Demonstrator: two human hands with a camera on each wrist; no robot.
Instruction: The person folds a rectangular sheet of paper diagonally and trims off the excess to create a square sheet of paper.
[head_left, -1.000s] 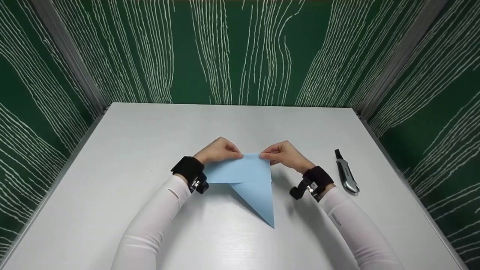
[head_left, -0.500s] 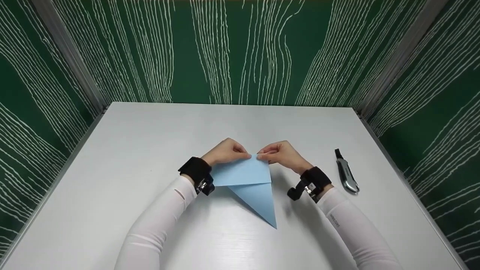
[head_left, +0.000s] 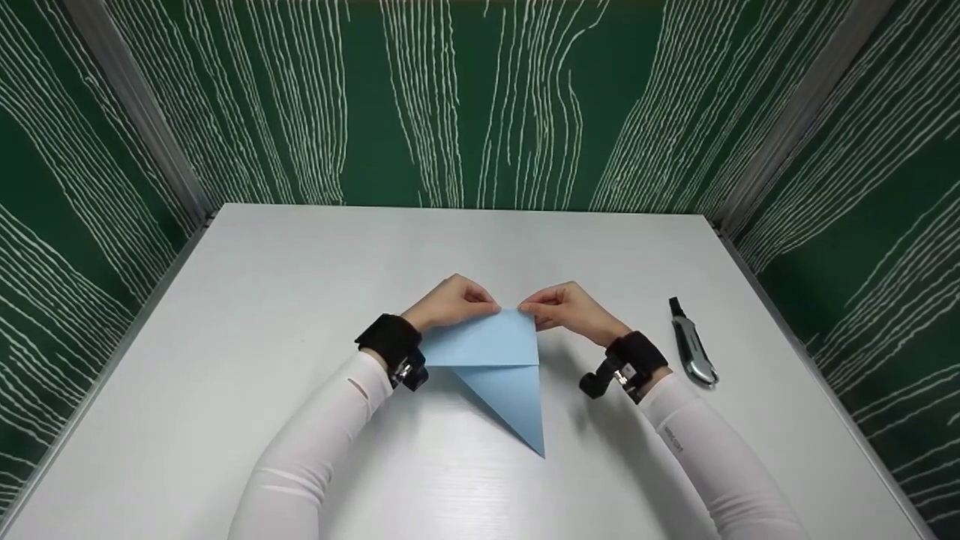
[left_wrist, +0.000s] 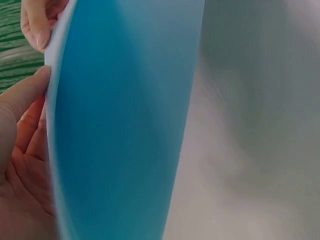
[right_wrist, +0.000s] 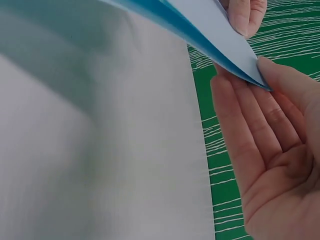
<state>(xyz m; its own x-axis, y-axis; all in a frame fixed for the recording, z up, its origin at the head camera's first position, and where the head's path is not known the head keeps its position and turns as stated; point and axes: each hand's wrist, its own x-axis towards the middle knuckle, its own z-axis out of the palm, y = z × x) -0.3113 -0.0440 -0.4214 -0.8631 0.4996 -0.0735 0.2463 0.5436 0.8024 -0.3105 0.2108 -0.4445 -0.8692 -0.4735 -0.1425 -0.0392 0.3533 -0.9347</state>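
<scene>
A folded sheet of light blue paper (head_left: 487, 341) is held up between both hands over the table. Its lower part is a triangular flap (head_left: 517, 401) that tapers to a point toward the person. My left hand (head_left: 452, 302) pinches the far edge left of the middle, thumb on the near face. At the far right corner my right hand (head_left: 571, 309) pinches the same edge. The right wrist view shows the paper (right_wrist: 220, 42) in layers, with the thumb on top and the fingers beneath. In the left wrist view the inner face of the paper (left_wrist: 120, 110) bows outward.
A grey utility knife (head_left: 694, 349) lies on the white table (head_left: 337, 255) to the right of the right forearm. Green walls (head_left: 517, 105) with pale wavy lines enclose the table at the back and sides.
My left hand has slid rightward along the far edge, closer to the right hand. The paper's near fold edge is now level, and the triangle's tip has shifted slightly left.
</scene>
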